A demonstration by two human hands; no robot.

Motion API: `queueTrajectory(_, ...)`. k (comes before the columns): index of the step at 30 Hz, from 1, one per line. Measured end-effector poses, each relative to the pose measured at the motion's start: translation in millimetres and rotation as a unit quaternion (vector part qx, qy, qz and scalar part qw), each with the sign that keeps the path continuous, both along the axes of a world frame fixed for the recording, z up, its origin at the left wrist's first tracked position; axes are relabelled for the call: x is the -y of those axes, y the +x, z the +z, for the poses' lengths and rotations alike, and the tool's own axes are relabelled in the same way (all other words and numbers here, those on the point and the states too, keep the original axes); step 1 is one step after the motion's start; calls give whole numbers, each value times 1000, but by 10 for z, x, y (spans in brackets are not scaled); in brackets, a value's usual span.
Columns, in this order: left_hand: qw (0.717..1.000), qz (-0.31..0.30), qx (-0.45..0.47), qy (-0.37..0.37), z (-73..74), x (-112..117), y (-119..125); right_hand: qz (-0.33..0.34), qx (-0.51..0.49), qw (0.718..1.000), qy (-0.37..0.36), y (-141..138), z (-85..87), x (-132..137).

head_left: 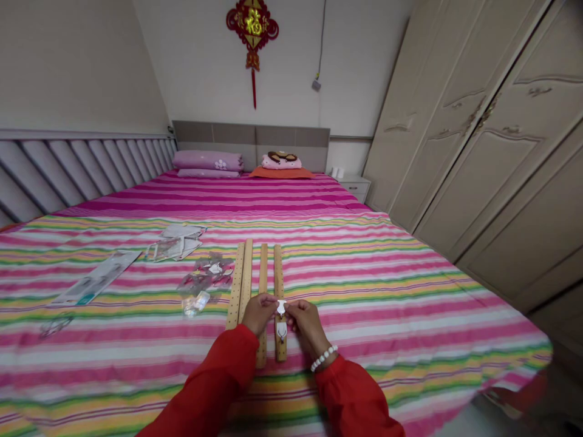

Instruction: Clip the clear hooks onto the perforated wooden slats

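Head view, and we're low in the middle of the frame: our left hand (258, 312) and our right hand (306, 321) meet over the rightmost wooden strip (278, 270). Each grip is pinched narrow on one small white hook (281, 307), held between the fingertips right at the strip's face. Whether it touches the wood yet, we cannot tell. Just below it in the frame a second hook (282, 331) already sits on that same strip, so we'd judge one piece fixed and one in hand. The three other strips (263, 267), side by side to the left, look bare from here, though our left hand covers part of them. Left of centre, clear packets (207, 273) with more small pieces lie on the striped bed (410, 303). Flat wrappers (177, 243) and a long card (98, 279) lie further toward the left edge. By our reckoning it's early going: most strips and packets look untouched.
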State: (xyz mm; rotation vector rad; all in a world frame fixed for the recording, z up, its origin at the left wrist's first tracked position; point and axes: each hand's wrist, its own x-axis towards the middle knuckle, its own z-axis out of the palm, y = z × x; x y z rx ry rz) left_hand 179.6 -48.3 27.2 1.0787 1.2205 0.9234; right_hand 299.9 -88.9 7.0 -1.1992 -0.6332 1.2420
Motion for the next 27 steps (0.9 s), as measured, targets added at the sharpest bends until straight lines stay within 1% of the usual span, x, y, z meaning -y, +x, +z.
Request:
queueTrajectory(5, 994, -8, -80, 67, -102, -23, 21, 7, 47, 999, -18, 22, -40, -60)
queueTrajectory(10, 976, -10, -161, 148, -132, -6, 33, 8, 52, 998, -39, 19, -39, -98)
queueTrajectory(19, 964, -25, -200, 171, -155, -15, 35, -12, 64, 996, -58, -10, -56, -125)
queueTrajectory(23, 951, -28, -242, 193, -221, -39, 44, -12, 59, 997, -52, -19, -77, -134)
queueTrajectory(27, 933, -14, -277, 232, -315, -44, 50, -10, 51, 997, -52, -20, -94, -141)
